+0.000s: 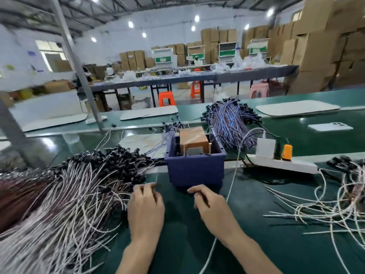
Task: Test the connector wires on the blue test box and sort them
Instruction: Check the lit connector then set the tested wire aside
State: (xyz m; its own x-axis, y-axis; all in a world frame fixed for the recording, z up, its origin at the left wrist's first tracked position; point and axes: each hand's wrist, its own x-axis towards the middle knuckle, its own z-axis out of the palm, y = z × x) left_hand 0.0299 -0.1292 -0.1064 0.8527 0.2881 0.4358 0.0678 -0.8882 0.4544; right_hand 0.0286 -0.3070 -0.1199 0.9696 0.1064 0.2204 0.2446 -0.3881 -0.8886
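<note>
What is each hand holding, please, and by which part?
The right hand seems to pinch a thin dark wire; which part is unclear. The left hand is too blurred to tell.

- A factory assembly hall, under a high steel-truss roof (79, 8) with round ceiling lamps (130, 24).
- Stacks of brown cardboard cartons (316, 46) line the walls.
- Long green-topped workbenches (254, 196) stand in rows, with orange plastic stools (166, 98) between them.
- Heaps of thin connector wires with black plugs (79, 184) lie on the benches.
</note>
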